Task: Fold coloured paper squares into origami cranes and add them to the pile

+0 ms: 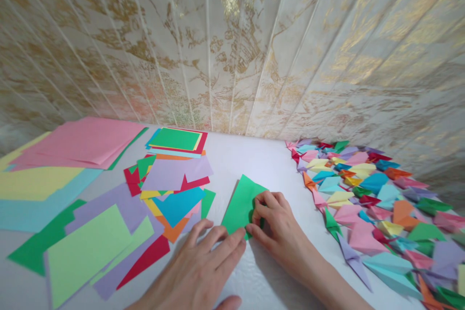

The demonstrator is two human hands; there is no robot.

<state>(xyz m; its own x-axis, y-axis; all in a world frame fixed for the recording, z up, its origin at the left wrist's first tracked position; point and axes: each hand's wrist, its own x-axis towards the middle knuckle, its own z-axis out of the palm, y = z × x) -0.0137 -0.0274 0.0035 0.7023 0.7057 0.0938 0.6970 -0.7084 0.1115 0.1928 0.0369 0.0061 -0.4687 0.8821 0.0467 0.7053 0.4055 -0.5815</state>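
A green sheet of paper (240, 203) lies in front of me on the white table, looking folded along one side. My left hand (209, 264) is spread flat, its fingertips resting at the sheet's lower edge. At the right edge, my right hand (271, 220) has its fingers curled, thumb and index finger pinching the paper near the lower right corner. The fingers hide part of that edge.
Left are loose paper pieces, including a light green sheet (89, 254), a blue piece (181, 206) and a red piece (145, 259). Behind lie large pink sheets (83, 140) and a small stack (174, 138). Several folded paper shapes (363, 232) cover the right. A patterned curtain (232, 48) hangs behind.
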